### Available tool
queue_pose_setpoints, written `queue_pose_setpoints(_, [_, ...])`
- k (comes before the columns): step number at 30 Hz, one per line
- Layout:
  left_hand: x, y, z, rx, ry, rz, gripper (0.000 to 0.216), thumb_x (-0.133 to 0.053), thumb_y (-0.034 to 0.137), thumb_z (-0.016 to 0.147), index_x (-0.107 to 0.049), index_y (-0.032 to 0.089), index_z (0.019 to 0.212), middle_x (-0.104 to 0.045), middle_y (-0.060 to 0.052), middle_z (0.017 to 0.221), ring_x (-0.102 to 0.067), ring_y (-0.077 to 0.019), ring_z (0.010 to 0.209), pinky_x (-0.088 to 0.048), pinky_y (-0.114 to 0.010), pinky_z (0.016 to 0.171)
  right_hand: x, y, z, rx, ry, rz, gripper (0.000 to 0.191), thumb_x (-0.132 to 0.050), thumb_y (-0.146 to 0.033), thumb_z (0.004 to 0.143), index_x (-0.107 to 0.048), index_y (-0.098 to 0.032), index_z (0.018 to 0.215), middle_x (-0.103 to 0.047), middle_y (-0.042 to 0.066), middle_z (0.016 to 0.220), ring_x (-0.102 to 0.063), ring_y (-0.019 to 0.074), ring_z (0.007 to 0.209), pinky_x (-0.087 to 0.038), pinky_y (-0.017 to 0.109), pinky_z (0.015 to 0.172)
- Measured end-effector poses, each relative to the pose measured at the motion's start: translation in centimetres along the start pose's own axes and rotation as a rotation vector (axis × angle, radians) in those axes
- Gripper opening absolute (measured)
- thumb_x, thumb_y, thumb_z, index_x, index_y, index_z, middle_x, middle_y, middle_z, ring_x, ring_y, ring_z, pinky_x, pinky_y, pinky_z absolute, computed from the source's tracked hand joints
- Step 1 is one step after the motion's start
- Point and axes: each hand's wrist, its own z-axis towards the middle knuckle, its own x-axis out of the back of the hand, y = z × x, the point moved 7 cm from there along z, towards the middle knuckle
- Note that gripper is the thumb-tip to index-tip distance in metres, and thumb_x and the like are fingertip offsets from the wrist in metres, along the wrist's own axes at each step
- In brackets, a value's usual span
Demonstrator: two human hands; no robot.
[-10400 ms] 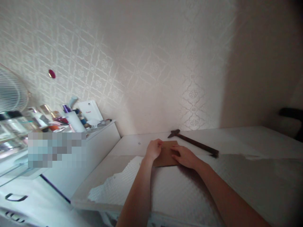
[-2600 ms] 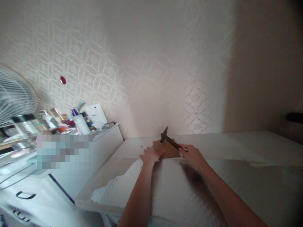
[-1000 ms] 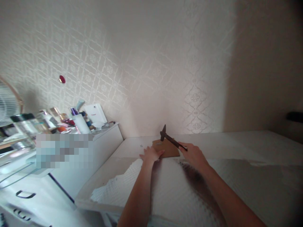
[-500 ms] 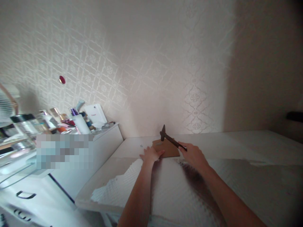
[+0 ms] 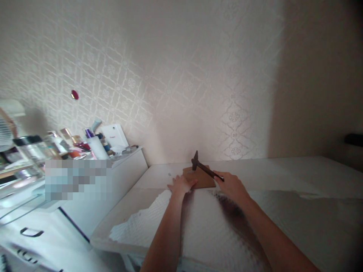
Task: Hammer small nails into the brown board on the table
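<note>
A small brown board (image 5: 202, 179) lies flat on the white table (image 5: 283, 177) near the wall. My left hand (image 5: 179, 185) rests on the board's near left corner, fingers stretched flat. My right hand (image 5: 230, 185) is closed round the handle of a dark hammer (image 5: 203, 167). The hammer's head hangs just above the board's far left part, over a tiny thing I cannot make out.
A white textured cloth (image 5: 198, 226) covers the table's near part. A white cabinet (image 5: 93, 192) at left carries several bottles and cosmetics (image 5: 90, 145). The patterned wall (image 5: 170, 83) rises behind. A fan's edge (image 5: 5, 128) shows far left.
Ten seconds ago the hammer lay on the table and both hands were on the board. Since then my right hand holds it; in the last second its head dipped slightly toward the board.
</note>
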Motion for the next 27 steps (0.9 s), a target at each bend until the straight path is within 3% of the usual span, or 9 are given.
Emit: queue_pose_setpoints(27, [0.12,0.02,-0.11,-0.003,0.004,0.005,0.077,-0.045,0.076,0.074,-0.054,0.023,0.129,-0.044,-0.015,0.145,-0.034,-0.0407,0.134,-0.032,-0.061,0.100,0.16,-0.08,-0.03,0.003,0.002,-0.027,0.039,-0.043,-0.030,0.091,-0.062,-0.028,0.125,-0.071,0.009,0.111,-0.064,0.0244,0.106,-0.047,0.033,0.088])
